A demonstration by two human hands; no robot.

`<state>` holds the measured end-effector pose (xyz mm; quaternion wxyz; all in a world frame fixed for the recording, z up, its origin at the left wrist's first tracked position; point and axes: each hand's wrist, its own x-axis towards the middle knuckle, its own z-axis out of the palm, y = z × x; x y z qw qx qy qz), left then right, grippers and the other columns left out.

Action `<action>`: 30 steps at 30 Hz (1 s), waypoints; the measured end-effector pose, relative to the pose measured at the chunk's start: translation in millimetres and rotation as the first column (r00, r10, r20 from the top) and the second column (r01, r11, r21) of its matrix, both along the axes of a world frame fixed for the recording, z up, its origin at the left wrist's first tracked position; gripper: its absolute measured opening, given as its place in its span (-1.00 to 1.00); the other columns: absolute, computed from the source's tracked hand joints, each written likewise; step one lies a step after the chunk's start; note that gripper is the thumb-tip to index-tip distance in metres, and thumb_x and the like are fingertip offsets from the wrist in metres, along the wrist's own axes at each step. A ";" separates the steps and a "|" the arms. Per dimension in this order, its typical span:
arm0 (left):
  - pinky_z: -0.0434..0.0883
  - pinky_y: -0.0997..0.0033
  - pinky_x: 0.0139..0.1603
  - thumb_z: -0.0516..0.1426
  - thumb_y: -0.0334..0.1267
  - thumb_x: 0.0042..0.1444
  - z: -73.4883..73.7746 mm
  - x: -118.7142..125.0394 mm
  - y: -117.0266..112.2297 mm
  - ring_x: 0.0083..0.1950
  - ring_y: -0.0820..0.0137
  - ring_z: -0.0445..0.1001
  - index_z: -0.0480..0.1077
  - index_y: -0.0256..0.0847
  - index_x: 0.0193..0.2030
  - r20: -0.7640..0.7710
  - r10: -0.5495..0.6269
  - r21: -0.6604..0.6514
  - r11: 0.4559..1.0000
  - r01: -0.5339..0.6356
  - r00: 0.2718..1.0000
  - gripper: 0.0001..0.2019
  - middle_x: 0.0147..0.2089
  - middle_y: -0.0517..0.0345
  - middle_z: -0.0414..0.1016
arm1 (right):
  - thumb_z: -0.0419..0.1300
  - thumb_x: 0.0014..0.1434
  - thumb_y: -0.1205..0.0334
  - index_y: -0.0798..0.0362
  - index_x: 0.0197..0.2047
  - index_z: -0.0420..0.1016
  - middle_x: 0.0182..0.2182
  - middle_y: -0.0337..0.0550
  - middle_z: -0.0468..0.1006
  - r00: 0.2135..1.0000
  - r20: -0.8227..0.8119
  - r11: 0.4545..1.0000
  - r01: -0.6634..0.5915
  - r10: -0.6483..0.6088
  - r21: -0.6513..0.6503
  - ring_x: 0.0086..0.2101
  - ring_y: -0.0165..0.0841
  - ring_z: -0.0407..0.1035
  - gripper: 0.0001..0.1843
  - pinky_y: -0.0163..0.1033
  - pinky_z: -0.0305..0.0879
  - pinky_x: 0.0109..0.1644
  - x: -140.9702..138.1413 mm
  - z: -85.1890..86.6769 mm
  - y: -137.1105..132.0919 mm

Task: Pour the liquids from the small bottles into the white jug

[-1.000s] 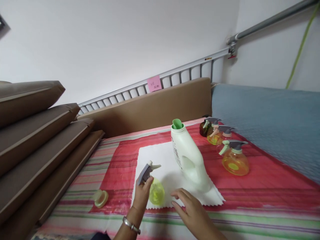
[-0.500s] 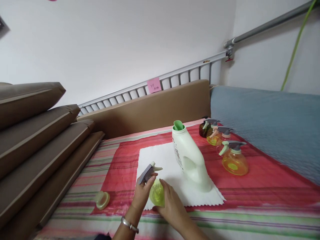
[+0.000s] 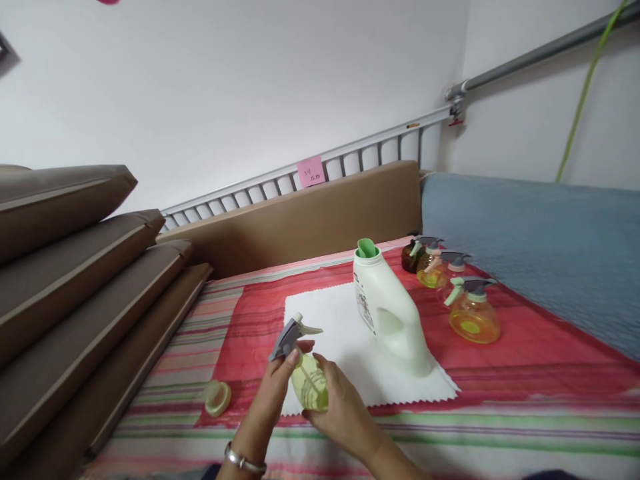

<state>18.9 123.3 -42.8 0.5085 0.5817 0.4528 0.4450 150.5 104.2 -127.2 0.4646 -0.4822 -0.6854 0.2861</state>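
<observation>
Both hands [image 3: 340, 403] gripping yellow spray bottle [image 3: 308, 383], pale jug [image 3: 386, 288] blurrily lettered, pink note [image 3: 311, 172] unclearly handwritten

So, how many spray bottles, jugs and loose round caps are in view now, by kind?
Spray bottles: 5 (the held one, between left hand and right hand; at the right, the brown one, yellow one, pink one and orange one)
Jug: 1
Loose round cap: 1
Total: 7
</observation>
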 end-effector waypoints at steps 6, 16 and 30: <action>0.26 0.15 0.07 0.18 -0.03 0.00 19.2 -14.8 -29.5 0.03 0.10 0.40 0.49 -0.23 -0.12 0.272 -0.022 0.032 0.999 0.013 0.962 -0.63 -0.05 -0.11 0.52 | 0.27 -0.20 0.36 0.01 0.21 -0.02 0.07 -0.04 0.30 0.998 -0.021 0.997 -0.053 0.052 -0.055 0.07 -0.22 0.20 -0.10 -0.11 0.13 0.17 -2.7 47.6 -43.4; 0.32 0.35 -0.13 0.22 -0.15 -0.02 45.6 -34.4 -62.0 -0.16 0.25 0.46 0.51 -0.26 -0.20 0.282 0.005 0.114 0.993 -0.039 0.959 -0.72 -0.27 0.03 0.57 | 0.27 -0.15 0.26 0.08 0.21 0.03 0.13 0.09 0.28 0.983 -0.125 0.980 -0.153 0.137 -0.128 0.11 -0.11 0.18 -0.14 0.00 0.13 0.18 -6.7 79.1 -87.8; 0.34 0.30 -0.05 0.22 -0.23 0.00 51.3 -29.1 -76.9 -0.15 0.27 0.48 0.47 -0.23 -0.21 0.368 0.015 0.063 0.997 -0.041 0.930 -0.80 -0.25 0.03 0.56 | 0.28 -0.14 0.19 0.04 0.24 0.03 0.14 0.09 0.29 0.928 -0.306 0.964 -0.249 0.211 -0.089 0.09 -0.09 0.23 -0.12 -0.02 0.19 0.15 -7.9 74.2 -93.6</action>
